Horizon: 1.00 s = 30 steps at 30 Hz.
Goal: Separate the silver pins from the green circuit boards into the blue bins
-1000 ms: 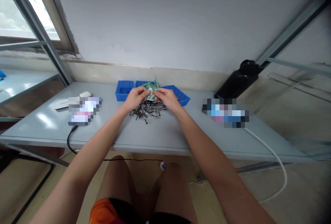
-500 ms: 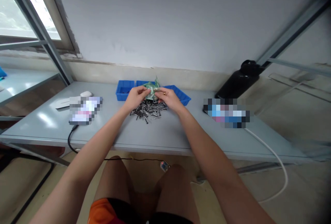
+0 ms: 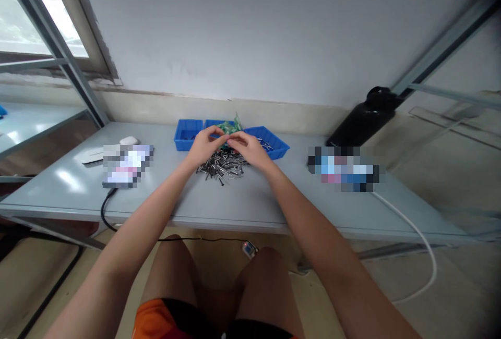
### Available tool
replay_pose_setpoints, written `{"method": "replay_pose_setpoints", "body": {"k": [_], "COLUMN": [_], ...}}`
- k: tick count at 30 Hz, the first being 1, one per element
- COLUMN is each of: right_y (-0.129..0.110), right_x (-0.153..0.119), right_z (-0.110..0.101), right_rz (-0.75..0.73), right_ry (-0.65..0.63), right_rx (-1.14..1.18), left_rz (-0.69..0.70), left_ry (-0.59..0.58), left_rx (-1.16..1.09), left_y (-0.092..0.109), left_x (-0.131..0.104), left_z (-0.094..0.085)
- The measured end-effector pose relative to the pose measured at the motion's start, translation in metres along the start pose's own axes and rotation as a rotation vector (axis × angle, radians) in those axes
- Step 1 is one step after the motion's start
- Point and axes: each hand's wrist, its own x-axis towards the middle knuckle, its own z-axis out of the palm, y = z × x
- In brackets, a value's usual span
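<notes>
A crumpled green, see-through plastic bag stands over a pile of screws, dark and silvery, on the grey table. My left hand pinches the bag's near edge between thumb and fingers. From the other side, my right hand is closed on the same edge, its fingertips touching those of the left. The fingers hide the lower part of the bag, and what it contains cannot be made out.
Blue bins stand behind the left hand; another blue bin with some screws is at right. A black bottle leans at far right near a blurred device. A phone and white mouse-like object lie left.
My hands have come together, fingertips now meeting at the bag's near edge. The right hand has shifted slightly left and down, showing more of the right blue bin.
</notes>
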Motion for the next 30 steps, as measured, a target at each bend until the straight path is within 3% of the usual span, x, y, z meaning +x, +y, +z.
{"method": "replay_pose_setpoints", "body": {"k": [5,11,14,21,30], "right_y": [0.0,-0.001,0.0,0.005,0.007], "right_x": [0.0,0.002,0.002,0.006,0.006], "right_z": [0.004,-0.002,-0.003,-0.004,-0.004], "right_rz": [0.011,-0.018,-0.036,-0.022,-0.019], "right_ry": [0.003,0.102,0.13,0.207,0.151], "right_rx": [0.046,0.019,-0.007,0.051,0.1], "left_rz": [0.002,-0.051,-0.086,0.011,0.08], "left_ry": [-0.061,0.082,0.07,0.058,-0.002], "left_rx": [-0.002,0.071,0.106,0.056,0.169], "left_y": [0.001,-0.008,-0.011,-0.004,-0.001], "left_x": [0.0,0.004,0.006,0.004,0.001], "left_z": [-0.001,-0.002,-0.004,-0.003,-0.006]}}
